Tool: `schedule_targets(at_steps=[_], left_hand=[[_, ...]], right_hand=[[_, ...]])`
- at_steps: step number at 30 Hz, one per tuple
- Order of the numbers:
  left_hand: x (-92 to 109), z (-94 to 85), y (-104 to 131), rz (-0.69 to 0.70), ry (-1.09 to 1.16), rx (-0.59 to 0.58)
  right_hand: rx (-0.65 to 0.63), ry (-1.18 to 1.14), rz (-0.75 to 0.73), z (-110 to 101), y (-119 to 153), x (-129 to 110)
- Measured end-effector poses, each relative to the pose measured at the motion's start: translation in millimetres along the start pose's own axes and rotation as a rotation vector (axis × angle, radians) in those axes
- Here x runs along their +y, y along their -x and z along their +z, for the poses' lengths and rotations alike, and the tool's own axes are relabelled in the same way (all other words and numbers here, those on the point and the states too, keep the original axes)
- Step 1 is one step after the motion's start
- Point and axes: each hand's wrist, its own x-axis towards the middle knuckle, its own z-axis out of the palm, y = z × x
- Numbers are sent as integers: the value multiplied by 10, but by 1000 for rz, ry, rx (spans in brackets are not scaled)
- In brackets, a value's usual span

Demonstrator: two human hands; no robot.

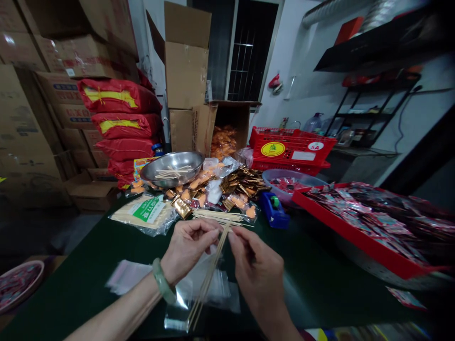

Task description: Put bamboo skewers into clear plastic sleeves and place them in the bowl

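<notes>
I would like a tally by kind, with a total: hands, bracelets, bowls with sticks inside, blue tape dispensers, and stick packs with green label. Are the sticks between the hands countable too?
Hands (left hand, right hand): 2
Bracelet: 1
Bowl with sticks inside: 1
Blue tape dispenser: 1
Stick pack with green label: 1
Total: 6
Sticks between the hands overlap too much to count.

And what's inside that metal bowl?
The metal bowl holds thin pale sticks, lying loose and crisscrossed. They cover part of its bottom, so I can't tell whether anything else lies beneath them.
</notes>
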Motion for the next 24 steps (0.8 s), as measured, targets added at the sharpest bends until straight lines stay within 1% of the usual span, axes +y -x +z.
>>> schedule_targets(at_steps=[1,3,4,6,8,9,11,13,14,15,16,17,19,20,21,22,23,24], left_hand=[[0,-2,2,10,10,-37],[-5,-17,2,13,38,-109],[-12,-28,0,9,41,-123],[-32,-56,-8,4,2,-104],[-51,-92,-24,-5,-70,-83],[-52,-116,-38,-22,-107,-95],[-14,-185,-91,-85,-192,-171],[105,-297,-200,-112,-345,-218],[201,-370,-285,-73,-456,-197],[318,-453,-395,2,-589,-166],[450,-545,-531,126,-743,-100],[589,-640,-691,304,-890,-1],[846,-829,-1068,661,-1185,234],[941,-915,-1272,766,-1363,288],[1001,-992,-1476,797,-1556,310],[1019,-1060,-1673,736,-1736,266],[992,-1120,-1857,650,-1866,223],[921,-1173,-2022,591,-1915,177]], right_hand=[[-47,-13,-15,17,-1,-13],[-154,-74,54,46,-22,-14],[-215,-114,115,52,-37,-5],[-313,-187,211,50,-67,14],[-349,-223,226,46,-88,26],[-352,-236,220,50,-95,32],[-388,-283,228,85,-110,69],[-475,-367,272,155,-135,184],[-507,-391,296,198,-153,281],[-526,-371,310,243,-175,404],[-543,-284,301,286,-198,548],[-551,-127,274,325,-222,703],[-618,248,184,392,-263,1009],[-662,388,144,423,-279,1140],[-710,478,115,454,-292,1248],[-752,526,99,488,-302,1332],[-789,557,92,525,-310,1394],[-837,602,80,564,-316,1436]])
